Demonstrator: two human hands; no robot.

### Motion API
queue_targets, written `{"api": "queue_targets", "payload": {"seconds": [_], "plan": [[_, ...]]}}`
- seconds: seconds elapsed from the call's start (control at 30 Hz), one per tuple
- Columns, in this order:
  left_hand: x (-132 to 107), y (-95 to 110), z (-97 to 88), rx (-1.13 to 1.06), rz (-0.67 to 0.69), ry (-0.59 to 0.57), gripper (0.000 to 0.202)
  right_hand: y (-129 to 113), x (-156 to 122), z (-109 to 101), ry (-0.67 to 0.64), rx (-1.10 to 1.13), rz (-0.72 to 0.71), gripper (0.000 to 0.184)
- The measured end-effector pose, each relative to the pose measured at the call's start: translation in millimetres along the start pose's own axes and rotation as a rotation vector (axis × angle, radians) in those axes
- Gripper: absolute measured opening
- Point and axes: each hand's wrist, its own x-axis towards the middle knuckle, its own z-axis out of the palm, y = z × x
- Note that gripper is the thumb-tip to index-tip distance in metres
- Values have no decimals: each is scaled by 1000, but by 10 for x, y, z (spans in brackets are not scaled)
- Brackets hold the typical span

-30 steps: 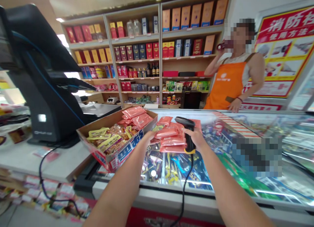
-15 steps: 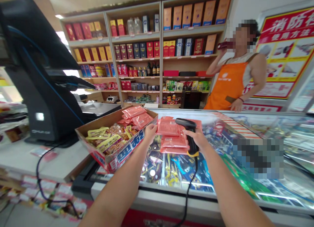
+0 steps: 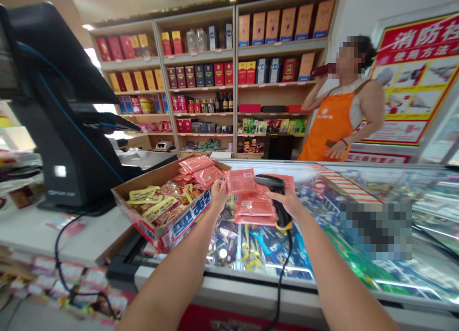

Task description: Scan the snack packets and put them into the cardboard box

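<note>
The left hand (image 3: 218,193) is pinched on the left edge of a salmon-red packet (image 3: 239,180), which is tilted so that its broad face, with a pale printed patch near one corner, shows to the camera. A second ago that hand was at the left side of the pile (image 3: 255,207) and the packets there lay flatter; half a second ago the packet was already raised, and it now sits slightly farther left, nearer the box.

The right hand (image 3: 289,202) is wrapped around the handle of a black scanner (image 3: 268,180), much as before — its head is just beside the packet's right edge in view. The two hands are apart, with the pile on the glass-topped case (image 3: 258,282) between them.

The open carton box (image 3: 190,214) stands at the left, and the snack packs (image 3: 165,209) and red packets inside look unchanged. Behind the case, the person in an orange apron (image 3: 324,125) holds a dark red bottle (image 3: 323,70) near the face; that person's other hand (image 3: 337,150) has shifted — it now lies across the apron.
</note>
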Motion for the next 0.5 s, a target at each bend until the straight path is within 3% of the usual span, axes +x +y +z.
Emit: {"api": "queue_targets", "payload": {"seconds": [0.5], "plan": [[-5, -26, -8, 7, -8, -37, 23, 69, 57, -26, 4, 4, -18, 22]]}}
